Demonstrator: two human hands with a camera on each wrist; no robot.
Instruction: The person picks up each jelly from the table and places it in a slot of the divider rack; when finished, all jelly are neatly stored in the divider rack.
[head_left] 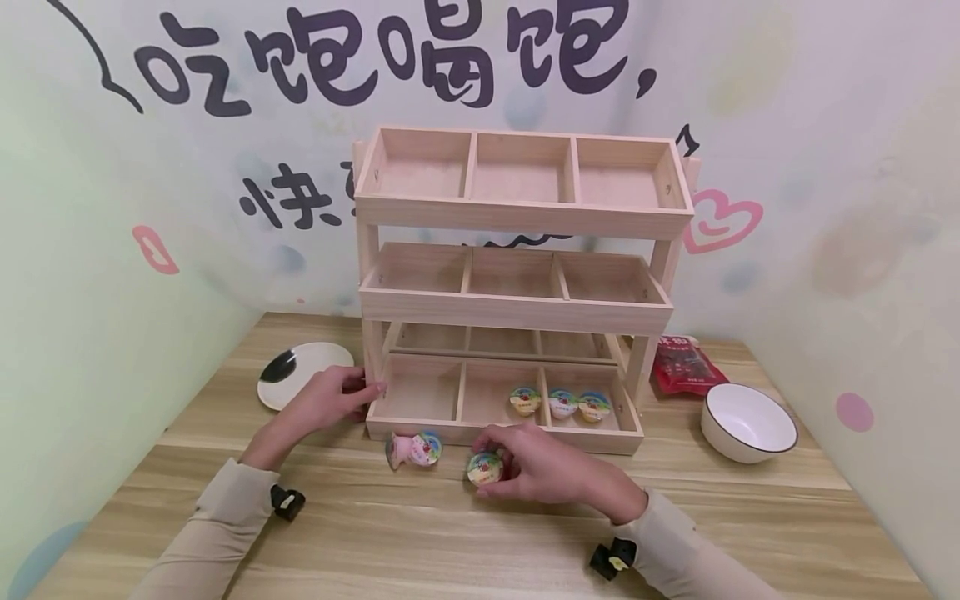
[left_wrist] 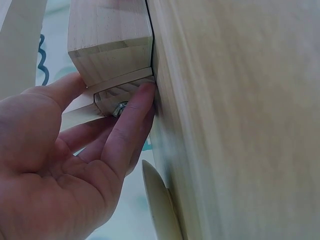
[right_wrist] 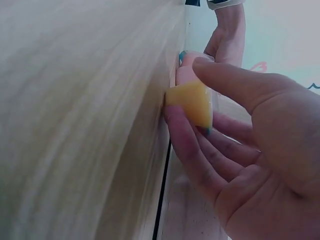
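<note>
My right hand [head_left: 543, 462] pinches a yellow jelly cup [head_left: 485, 469] between thumb and fingers, low at the table in front of a three-tier wooden rack [head_left: 517, 312]. In the right wrist view, the cup's yellow side [right_wrist: 192, 102] shows beside the thumb. Pink jelly cups [head_left: 405, 450] lie on the table to its left, at the rack's foot. My left hand [head_left: 330, 404] grips the rack's lower left side, its fingers [left_wrist: 132, 120] against the wood near a metal screw. One jelly cup [head_left: 525, 401] sits in the bottom tray's middle compartment. Two more jelly cups [head_left: 577, 406] occupy the right compartment.
Behind the left hand lies a white plate [head_left: 318, 358] with a dark patch. A red snack packet [head_left: 686, 367] and a white bowl [head_left: 750, 423] stand to the right of the rack. Walls border the wooden table [head_left: 420, 533] at the back and sides.
</note>
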